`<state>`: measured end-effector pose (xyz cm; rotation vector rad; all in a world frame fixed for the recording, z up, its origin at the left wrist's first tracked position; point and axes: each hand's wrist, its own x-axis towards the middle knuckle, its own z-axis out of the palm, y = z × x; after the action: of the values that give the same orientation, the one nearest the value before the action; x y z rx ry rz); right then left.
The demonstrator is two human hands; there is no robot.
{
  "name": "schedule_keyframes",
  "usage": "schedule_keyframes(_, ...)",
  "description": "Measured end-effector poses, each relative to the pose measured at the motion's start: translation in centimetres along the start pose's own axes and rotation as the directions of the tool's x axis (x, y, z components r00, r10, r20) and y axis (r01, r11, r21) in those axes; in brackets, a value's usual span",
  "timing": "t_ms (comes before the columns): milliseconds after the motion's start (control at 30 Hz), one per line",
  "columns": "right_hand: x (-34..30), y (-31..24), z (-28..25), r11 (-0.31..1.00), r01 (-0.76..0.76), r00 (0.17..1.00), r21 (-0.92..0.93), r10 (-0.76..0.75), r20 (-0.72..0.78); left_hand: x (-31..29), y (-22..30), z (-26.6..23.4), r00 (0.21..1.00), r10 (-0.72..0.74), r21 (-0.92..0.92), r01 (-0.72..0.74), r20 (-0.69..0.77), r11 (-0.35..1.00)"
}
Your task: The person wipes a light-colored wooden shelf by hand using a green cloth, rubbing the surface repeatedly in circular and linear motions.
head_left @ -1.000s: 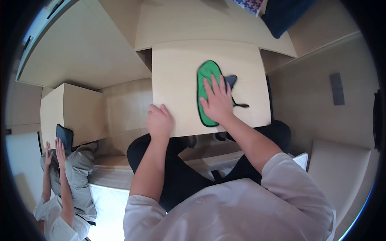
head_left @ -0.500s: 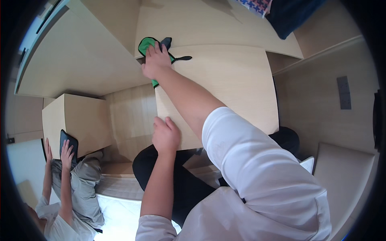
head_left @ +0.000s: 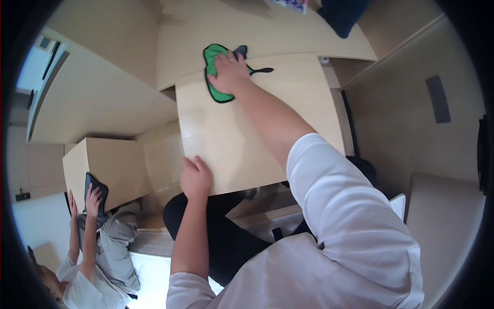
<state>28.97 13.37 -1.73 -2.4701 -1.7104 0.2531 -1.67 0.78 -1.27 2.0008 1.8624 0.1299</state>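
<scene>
A green cleaning cloth [head_left: 221,97] with black edging, a grey part and a black loop lies at the far end of a pale wooden tabletop board [head_left: 262,123]. My right hand [head_left: 230,72] rests flat on the cloth, fingers spread, pressing it against the wood. At the board's near left corner, my left hand [head_left: 196,177] is closed around the edge, its curled fingers partly hidden.
Behind the board is a wider wooden surface [head_left: 206,26], with dark blue fabric [head_left: 342,18] at its back right. On the left, another person's hand [head_left: 93,199] holds a dark cloth [head_left: 98,190] against a wooden box-like cabinet [head_left: 117,170]. A wall [head_left: 406,108] stands right.
My right hand and the green cloth have slid right across the board, onto its top from the left edge. My left hand still holds the board's edge. The view has shifted slightly.
</scene>
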Motion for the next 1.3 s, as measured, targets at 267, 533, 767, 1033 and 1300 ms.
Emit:
schedule_keyframes(267, -8.6, 19.3, -2.9, 0.982, -0.152, 0.986, -0.108, 0.144, -0.083, -0.3, 0.9, -0.1, 1.000, -0.006, 0.050, 0.005, 0.017, 0.999)
schedule_keyframes(533, -21.6, 19.2, -2.0, 0.988, -0.131, 0.977, -0.079, 0.115, -0.180, -0.2, -0.1, 0.5, 0.999, 0.044, -0.028, -0.045, -0.028, 0.999)
schedule_keyframes(767, -30.8, 10.2, -0.7, 0.998, -0.022, 0.993, -0.064, 0.015, -0.117, -0.5, 0.6, 0.1, 1.000, -0.029, -0.014, 0.029, -0.001, 0.999)
schedule_keyframes(1033, -26.2, -1.5, 1.0, 0.963, 0.269, 0.962, 0.027, -0.268, -0.053, -0.4, 0.0, 1.1, 0.998, 0.008, -0.052, -0.011, -0.058, 0.999)
schedule_keyframes(1300, -9.7, -8.5, 1.9, 0.958, 0.285, 0.954, -0.022, -0.286, -0.094, -0.7, 1.1, -0.1, 1.000, -0.005, -0.080, 0.004, -0.016, 0.997)
